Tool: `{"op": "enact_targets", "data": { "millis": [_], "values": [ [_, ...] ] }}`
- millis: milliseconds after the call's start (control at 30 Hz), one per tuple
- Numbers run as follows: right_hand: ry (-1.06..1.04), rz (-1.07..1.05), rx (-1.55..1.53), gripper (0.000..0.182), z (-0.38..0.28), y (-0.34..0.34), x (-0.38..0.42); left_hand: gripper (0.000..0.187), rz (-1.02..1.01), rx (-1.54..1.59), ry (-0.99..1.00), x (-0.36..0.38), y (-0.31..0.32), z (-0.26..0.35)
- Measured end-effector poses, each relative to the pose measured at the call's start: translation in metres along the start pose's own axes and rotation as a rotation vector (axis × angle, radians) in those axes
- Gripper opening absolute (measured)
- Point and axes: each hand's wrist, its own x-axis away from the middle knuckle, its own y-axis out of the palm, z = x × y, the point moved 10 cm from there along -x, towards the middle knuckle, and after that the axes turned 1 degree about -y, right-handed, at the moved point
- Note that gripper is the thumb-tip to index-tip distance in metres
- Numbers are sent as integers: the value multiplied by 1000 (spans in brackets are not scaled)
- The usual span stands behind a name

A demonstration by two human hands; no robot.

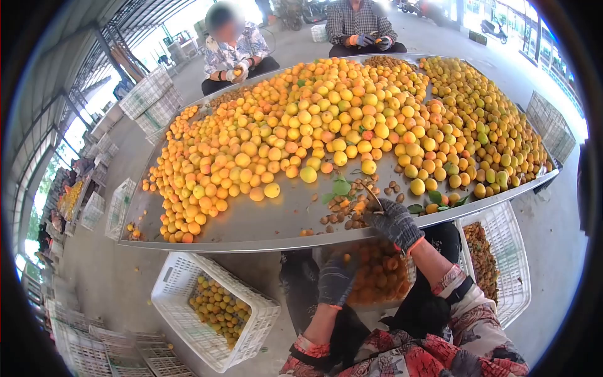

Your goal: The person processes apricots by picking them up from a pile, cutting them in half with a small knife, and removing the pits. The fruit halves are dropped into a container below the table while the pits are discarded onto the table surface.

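My left hand point(337, 281), in a grey knit glove and blurred, hangs below the table edge beside a crate of halved apricots point(377, 273). An orange bit shows at its fingertips; I cannot tell whether the hand grips it. At the table's near edge, my right hand point(396, 223), gloved alike, is closed around a thin curved tool point(372, 195) pointing up and left. Just left of it lie apricot pits point(342, 210) and orange scraps, with a green leaf point(341, 187) behind. Whole apricots point(308, 119) are heaped over the metal table point(270, 223).
A white crate of yellow-green apricots point(166, 295) stands on the floor at left. Another white crate point(518, 270), with brownish pieces, is at right. Two people point(232, 50) sit across the table, handling fruit. Stacked crates point(151, 100) stand at far left.
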Motion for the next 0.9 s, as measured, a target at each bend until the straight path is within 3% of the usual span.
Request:
{"op": "enact_targets", "data": {
  "millis": [33,67,100,133,200,233,300,333,400,467,533,600,700,733,800,833,900],
  "values": [
    [-4,-28,0,27,9,6,-9,23,5,-8,4,4,4,-3],
    [-139,-75,-144,28,30,12,-25,22,-119,-101,-32,9,24,-20],
    [-146,-82,-150,28,23,11,-23,21,-243,-193,-72,16,42,-39],
    [-130,-37,-93,26,14,2,-19,21,-236,-201,-72,19,45,-51],
    [-91,9,-142,18,7,-12,-11,31,-235,-388,312,28,56,-32],
    [-100,9,-147,18,0,-17,-6,31,-231,-395,317,26,52,-28],
    [26,98,-510,11,5,-30,1,30,-462,-455,258,28,63,-32],
    [-71,141,-258,9,2,-44,0,30,-459,-458,256,27,60,-27],
    [-53,151,-290,8,-3,-54,5,29,-520,-359,314,23,60,-13],
    [-72,165,-402,8,-5,-57,-5,28,-456,-214,303,10,55,-8],
    [-238,168,-508,20,-22,-58,-11,27,-387,-65,283,-6,35,6],
    [-350,156,-576,22,-36,-56,-21,29,-410,172,69,-30,16,23],
    [-450,169,-652,24,-57,-37,-41,28,-223,237,226,-65,-5,16],
    [-469,209,-532,26,-55,-30,-51,28,-208,242,219,-74,-14,18],
    [-415,151,-534,26,-45,-4,-63,26,-277,827,-360,-88,-16,-16],
    [-359,107,-540,26,-35,11,-69,26,-269,834,-358,-96,-20,-21],
    [-394,85,-501,27,-15,27,-79,23,-15,980,-464,-109,-39,-49]
  ]
}}
